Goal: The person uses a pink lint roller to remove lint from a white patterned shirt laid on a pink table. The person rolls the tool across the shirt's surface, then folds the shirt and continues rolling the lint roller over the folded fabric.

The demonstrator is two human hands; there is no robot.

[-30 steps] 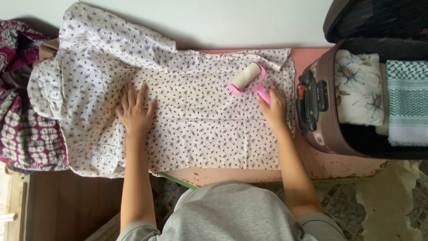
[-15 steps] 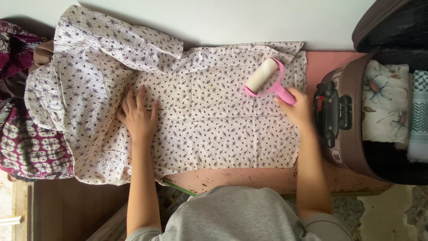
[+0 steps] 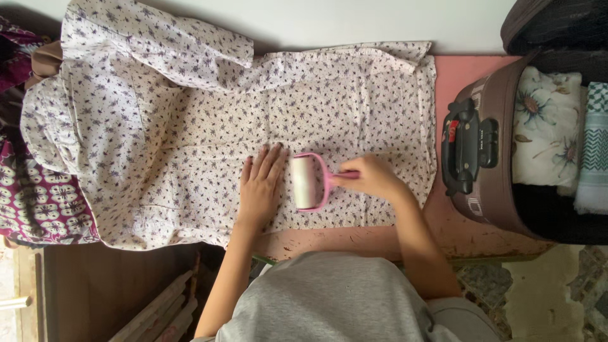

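Gripping the pink lint roller (image 3: 308, 182) in the right hand (image 3: 370, 178) near the surface's (image 3: 453, 76) front edge, pressing the left hand (image 3: 261, 185) flat and spread just beside it on the floral garment (image 3: 190, 114), most fabric apparently remaining unrolled.

bare forearms, grey short-sleeved top (image 3: 329, 297).

Most of the tabletop (image 3: 453, 76) is covered by the flat floral garment (image 3: 190, 126), over which passage is open across the upper and left frame. At centre, the way is narrowed by the left hand (image 3: 261, 187) lying just beside the lint roller (image 3: 308, 182). The right edge is blocked by the open suitcase (image 3: 481, 158).
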